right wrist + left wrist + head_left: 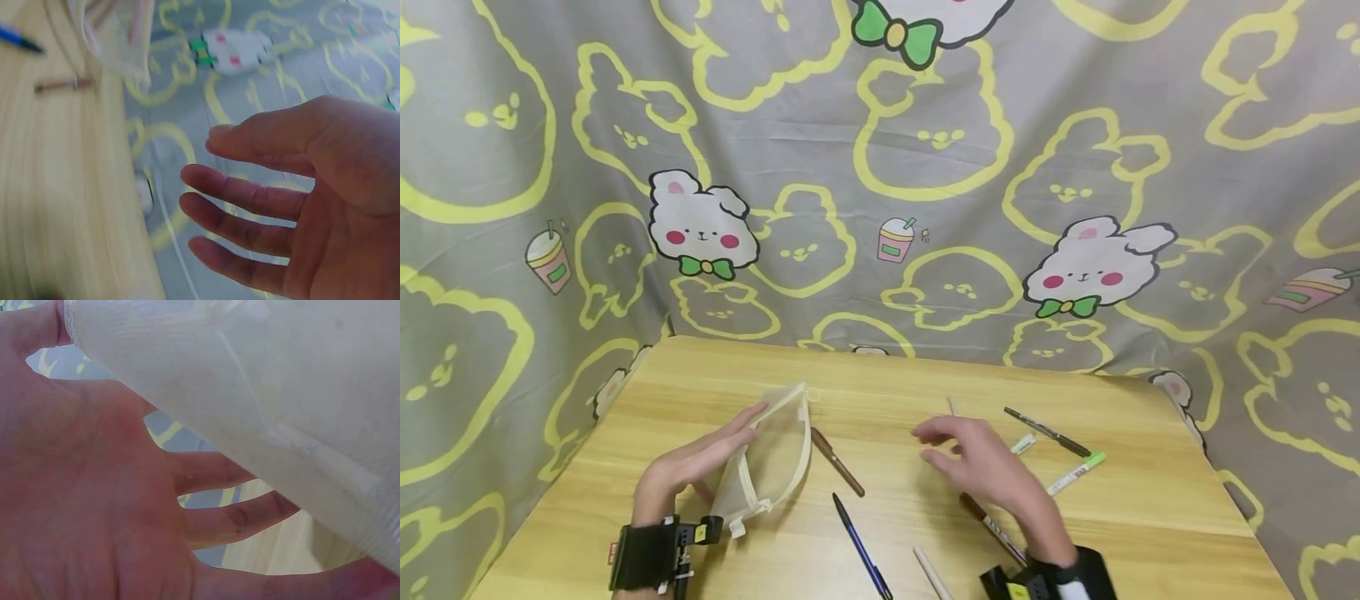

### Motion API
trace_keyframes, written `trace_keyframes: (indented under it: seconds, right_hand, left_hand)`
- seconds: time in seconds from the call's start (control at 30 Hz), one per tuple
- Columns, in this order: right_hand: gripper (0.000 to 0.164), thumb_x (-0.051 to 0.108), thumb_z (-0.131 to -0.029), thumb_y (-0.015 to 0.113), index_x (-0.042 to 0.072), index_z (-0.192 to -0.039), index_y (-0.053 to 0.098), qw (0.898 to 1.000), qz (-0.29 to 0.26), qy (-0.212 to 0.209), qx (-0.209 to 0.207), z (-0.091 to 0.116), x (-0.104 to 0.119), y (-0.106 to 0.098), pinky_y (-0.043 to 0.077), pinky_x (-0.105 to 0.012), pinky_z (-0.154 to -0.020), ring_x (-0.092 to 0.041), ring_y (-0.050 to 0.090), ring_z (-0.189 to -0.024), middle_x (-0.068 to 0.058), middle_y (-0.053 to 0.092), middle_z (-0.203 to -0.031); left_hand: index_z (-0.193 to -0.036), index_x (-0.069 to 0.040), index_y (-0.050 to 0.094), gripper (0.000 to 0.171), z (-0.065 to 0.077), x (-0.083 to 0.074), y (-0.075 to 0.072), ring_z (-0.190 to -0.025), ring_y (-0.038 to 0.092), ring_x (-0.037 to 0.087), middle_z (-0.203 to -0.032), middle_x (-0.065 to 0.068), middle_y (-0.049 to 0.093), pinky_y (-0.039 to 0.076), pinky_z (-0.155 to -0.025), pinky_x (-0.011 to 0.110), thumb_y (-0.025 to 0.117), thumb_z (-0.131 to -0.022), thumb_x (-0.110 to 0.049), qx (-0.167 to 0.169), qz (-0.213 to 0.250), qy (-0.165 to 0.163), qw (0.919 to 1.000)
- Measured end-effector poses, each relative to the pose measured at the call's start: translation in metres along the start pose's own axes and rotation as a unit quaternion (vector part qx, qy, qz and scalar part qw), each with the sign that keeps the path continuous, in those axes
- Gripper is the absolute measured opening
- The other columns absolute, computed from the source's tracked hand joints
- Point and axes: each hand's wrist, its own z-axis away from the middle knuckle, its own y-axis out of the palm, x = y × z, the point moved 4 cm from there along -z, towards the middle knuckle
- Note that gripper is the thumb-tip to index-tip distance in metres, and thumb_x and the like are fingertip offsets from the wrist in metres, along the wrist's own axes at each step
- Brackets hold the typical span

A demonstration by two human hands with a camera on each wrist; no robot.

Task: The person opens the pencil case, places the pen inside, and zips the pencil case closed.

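A translucent zip pouch [778,454] with cream edging stands tilted on the left of the table. My left hand [707,458] is against its left side, fingers straight and spread. In the left wrist view, the fingers [231,525] pass behind the pouch [262,394], which hides their tips. My right hand [985,462] hovers over the table among scattered pens, fingers loosely bent and apart. The right wrist view shows nothing within that hand [269,194]. Under its wrist lies a dark brown pen [992,529]; another brown pen [837,462] lies beside the pouch.
A blue pen [861,546] and a beige pen [931,573] lie near the front. Right of my right hand are a black pen [1047,432] and a green-capped marker [1077,473]. A patterned grey curtain [820,167] surrounds the table [1165,533].
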Motion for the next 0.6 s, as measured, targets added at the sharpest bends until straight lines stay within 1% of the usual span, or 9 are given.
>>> trace_keyframes:
  seconds: [0.03,0.13,0.23,0.33,0.4,0.5,0.6]
  right_hand:
    - [0.027,0.009,-0.096,0.071,0.01,-0.123,0.073,1.0,0.004,0.006,-0.005,0.006,-0.008,-0.007,0.056,-0.054,-0.093,-0.028,0.067,-0.111,-0.005,0.073,-0.119]
    - [0.026,0.004,-0.094,0.072,0.012,-0.118,0.075,0.998,0.034,0.029,-0.038,0.023,-0.031,-0.028,0.052,-0.058,-0.096,-0.035,0.064,-0.117,-0.006,0.073,-0.12]
    - [0.027,0.001,-0.092,0.074,0.013,-0.116,0.076,0.994,0.059,0.055,-0.073,0.038,-0.049,-0.042,0.051,-0.06,-0.097,-0.042,0.06,-0.124,-0.01,0.071,-0.124]
    - [0.029,-0.003,-0.09,0.074,0.011,-0.115,0.077,0.99,0.084,0.056,-0.095,0.048,-0.062,-0.051,0.052,-0.061,-0.094,-0.046,0.059,-0.123,-0.014,0.069,-0.126]
    - [0.032,-0.008,-0.087,0.074,0.01,-0.113,0.077,0.989,0.098,0.049,-0.104,0.053,-0.069,-0.055,0.053,-0.061,-0.093,-0.046,0.06,-0.12,-0.016,0.069,-0.125]
    - [0.036,-0.014,-0.083,0.073,0.008,-0.111,0.076,0.987,0.108,0.043,-0.109,0.06,-0.08,-0.061,0.052,-0.064,-0.094,-0.047,0.061,-0.117,-0.016,0.069,-0.123]
    - [0.039,-0.017,-0.081,0.071,0.007,-0.111,0.076,0.987,0.107,0.059,-0.104,0.068,-0.094,-0.066,0.05,-0.066,-0.095,-0.049,0.06,-0.119,-0.019,0.068,-0.124]
  left_hand:
    - [-0.167,-0.029,0.004,0.072,0.0,0.0,0.0,-0.146,0.0,0.062,-0.171,0.015,-0.014,0.056,-0.061,0.068,0.037,-0.108,-0.054,0.001,0.0,0.003,1.0]
    - [-0.167,-0.029,0.004,0.073,-0.001,-0.001,0.001,-0.146,-0.001,0.063,-0.17,0.015,-0.014,0.055,-0.061,0.069,0.038,-0.108,-0.055,0.002,0.001,0.006,1.0]
    - [-0.167,-0.03,0.004,0.074,-0.001,-0.001,0.001,-0.145,0.0,0.064,-0.17,0.016,-0.014,0.055,-0.062,0.069,0.038,-0.107,-0.057,0.0,0.0,-0.002,1.0]
    - [-0.167,-0.033,0.005,0.074,0.001,0.002,0.0,-0.146,0.002,0.063,-0.171,0.015,-0.012,0.056,-0.062,0.067,0.039,-0.106,-0.058,-0.006,0.001,-0.017,0.9998]
    - [-0.167,-0.033,0.006,0.074,0.002,0.003,0.0,-0.146,0.003,0.063,-0.171,0.015,-0.011,0.056,-0.062,0.066,0.039,-0.106,-0.058,-0.009,0.002,-0.022,0.9997]
    - [-0.167,-0.032,0.005,0.074,0.003,0.002,0.0,-0.146,0.003,0.063,-0.171,0.016,-0.012,0.056,-0.062,0.066,0.04,-0.106,-0.057,-0.006,0.003,-0.017,0.9998]
    - [-0.167,-0.029,0.003,0.075,0.001,0.001,0.001,-0.145,0.002,0.064,-0.17,0.018,-0.013,0.056,-0.064,0.068,0.038,-0.106,-0.056,0.001,0.0,-0.01,0.9999]
